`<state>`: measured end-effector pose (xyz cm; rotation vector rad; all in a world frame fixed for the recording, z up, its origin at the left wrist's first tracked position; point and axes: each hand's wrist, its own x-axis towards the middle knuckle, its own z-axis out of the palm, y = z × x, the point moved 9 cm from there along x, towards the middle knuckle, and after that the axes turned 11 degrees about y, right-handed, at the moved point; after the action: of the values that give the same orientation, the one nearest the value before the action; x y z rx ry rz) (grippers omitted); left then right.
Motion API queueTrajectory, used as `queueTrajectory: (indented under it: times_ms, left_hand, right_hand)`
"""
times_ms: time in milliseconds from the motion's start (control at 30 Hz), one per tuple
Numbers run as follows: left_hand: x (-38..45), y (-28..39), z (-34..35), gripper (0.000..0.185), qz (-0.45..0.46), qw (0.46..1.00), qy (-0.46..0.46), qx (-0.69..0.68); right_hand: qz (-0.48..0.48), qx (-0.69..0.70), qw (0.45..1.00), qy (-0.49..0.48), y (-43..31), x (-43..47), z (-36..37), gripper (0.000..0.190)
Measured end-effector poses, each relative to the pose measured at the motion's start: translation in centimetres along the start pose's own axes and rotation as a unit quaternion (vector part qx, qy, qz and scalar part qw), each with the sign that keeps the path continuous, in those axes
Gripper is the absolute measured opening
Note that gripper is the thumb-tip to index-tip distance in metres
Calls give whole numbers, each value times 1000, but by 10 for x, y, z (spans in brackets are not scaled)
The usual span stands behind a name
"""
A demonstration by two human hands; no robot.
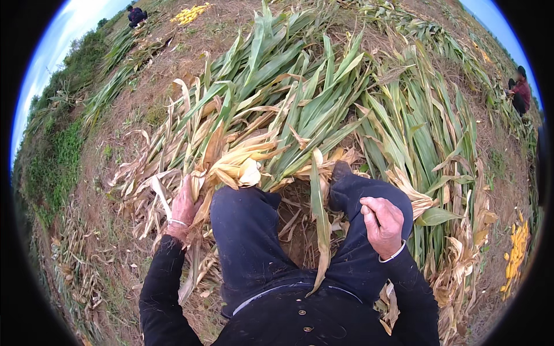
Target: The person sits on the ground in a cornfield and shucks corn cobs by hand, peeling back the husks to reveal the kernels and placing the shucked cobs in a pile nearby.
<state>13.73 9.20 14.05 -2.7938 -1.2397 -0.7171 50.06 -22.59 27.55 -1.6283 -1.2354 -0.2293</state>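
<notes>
My left hand [183, 208] is at the outer side of my left knee, closed around dry corn husk [198, 183]; its fingertips are partly hidden. Just beyond that knee, a peeled-back bunch of pale yellow husks [242, 162] lies on the stalks. Above my right thigh, my right hand [382, 225] is curled with thumb and fingers together, and nothing shows in it. Cut corn stalks with green leaves [311, 108] spread in front of my feet. One long, half-dried leaf [319, 220] hangs between my legs.
More green stalks [415, 129] lie to the right. Husked yellow ears form a pile [516, 255] at the far right and another pile [189, 14] at the upper left. One person [136, 16] crouches far off left, another person [521, 91] sits at right. Green bushes [54, 155] border the left.
</notes>
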Motion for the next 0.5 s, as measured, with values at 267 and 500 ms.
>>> queueTrajectory:
  times_ms: [267, 500]
  left_hand:
    - [14, 21, 85, 70, 79, 982, -136, -106]
    - [-17, 35, 200, 69, 161, 934, -281, -151]
  right_hand:
    - [-121, 53, 984, -120, -1, 118, 157, 26]
    - [-261, 6, 928, -266, 53, 104, 402, 38]
